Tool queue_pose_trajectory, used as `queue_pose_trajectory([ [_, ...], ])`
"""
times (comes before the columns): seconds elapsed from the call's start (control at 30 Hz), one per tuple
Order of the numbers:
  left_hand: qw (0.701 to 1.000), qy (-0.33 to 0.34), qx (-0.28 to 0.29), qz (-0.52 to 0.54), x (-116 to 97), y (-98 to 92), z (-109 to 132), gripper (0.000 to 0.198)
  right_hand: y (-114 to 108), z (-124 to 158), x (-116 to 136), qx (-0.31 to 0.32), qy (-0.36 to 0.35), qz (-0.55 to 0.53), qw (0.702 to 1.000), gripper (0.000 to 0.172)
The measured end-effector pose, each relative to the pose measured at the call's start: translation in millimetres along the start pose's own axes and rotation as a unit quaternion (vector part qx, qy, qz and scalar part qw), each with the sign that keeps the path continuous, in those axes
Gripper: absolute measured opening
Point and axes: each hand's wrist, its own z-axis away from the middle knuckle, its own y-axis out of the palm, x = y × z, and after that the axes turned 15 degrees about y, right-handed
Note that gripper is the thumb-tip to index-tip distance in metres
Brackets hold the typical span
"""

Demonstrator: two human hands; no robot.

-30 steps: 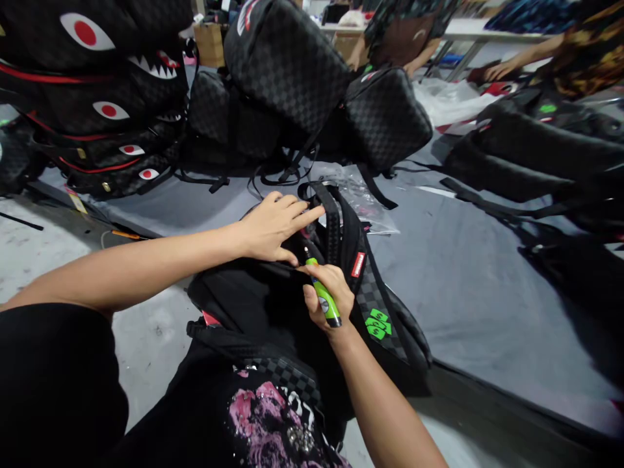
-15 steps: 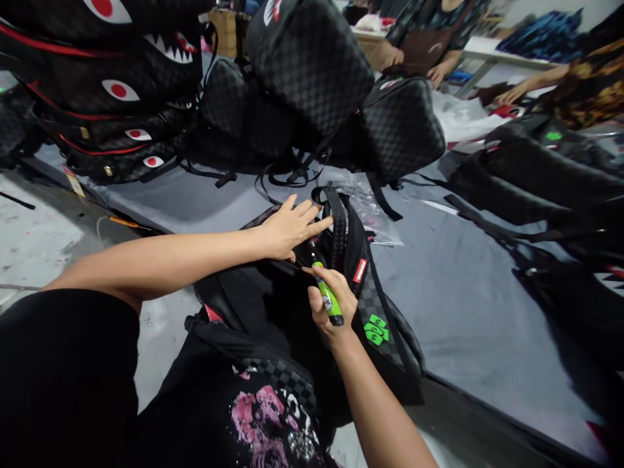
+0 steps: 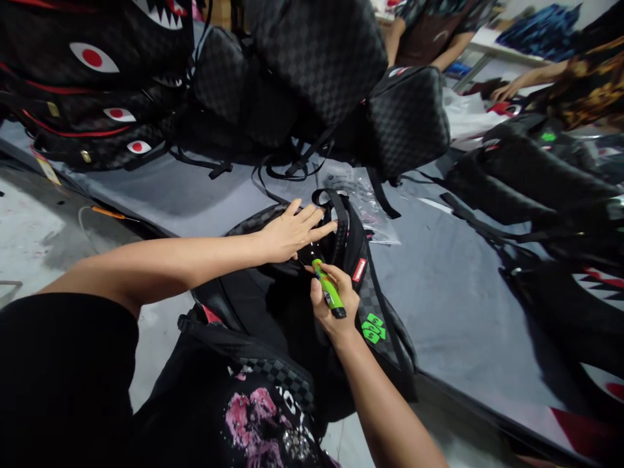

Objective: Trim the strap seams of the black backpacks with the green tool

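Fingers (image 3: 342,278) of the right hand (image 3: 338,302) close around a bright green pen-shaped tool (image 3: 328,286), its narrow end angled toward the upper part of a black backpack (image 3: 292,312); that end sits in deep shadow, so whether it touches the fabric is hard to tell. Just beside it, the left hand (image 3: 292,231) lies palm down across the backpack's upper edge with fingers spread wide. The backpack, apparently open, rests between the wearer's body and the near edge of a grey-covered bench (image 3: 463,279). A checkered side panel bears a red label (image 3: 359,270) and a green patch (image 3: 374,328), both to the right of the hands. Beyond the pack's looped strap (image 3: 341,218), a clear plastic bag (image 3: 373,211) lies on the bench. Farther out, dark checkered bags (image 3: 322,62) stand along the far side, a stack of shark-eyed backpacks (image 3: 82,91) rises at left, and more bags (image 3: 546,162) crowd the right. Across the bench, a person in a brown apron (image 3: 426,36) and another person's hand (image 3: 509,89) appear.
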Motion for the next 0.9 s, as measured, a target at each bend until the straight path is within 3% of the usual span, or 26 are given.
queue_pose_trajectory([
  [0.13,1.0,-0.006,-0.019,-0.01,-2,-2.8,2,0.082,-11,-8,5,0.051,-0.032,0.028,0.998,0.034],
  [0.23,1.0,0.001,-0.008,0.007,0,-5.2,1,0.095,-21,-12,9,0.085,-0.025,0.036,0.995,0.033],
  [0.37,0.999,0.008,0.026,0.02,0,-3.2,-6,0.119,-22,-15,11,0.072,0.035,0.04,0.996,0.032],
  [0.47,0.999,-0.01,0.044,0.007,-3,-1.9,-11,0.112,-22,-19,11,0.072,0.07,0.036,0.994,0.029],
  [0.63,1.0,-0.02,0.0,-0.003,-7,-2.1,-9,0.08,-33,-30,18,0.166,0.043,0.055,0.984,0.024],
  [0.9,0.997,-0.077,0.001,0.024,-6,2.0,-12,0.093,-41,-68,42,0.291,0.109,0.124,0.942,0.029],
])
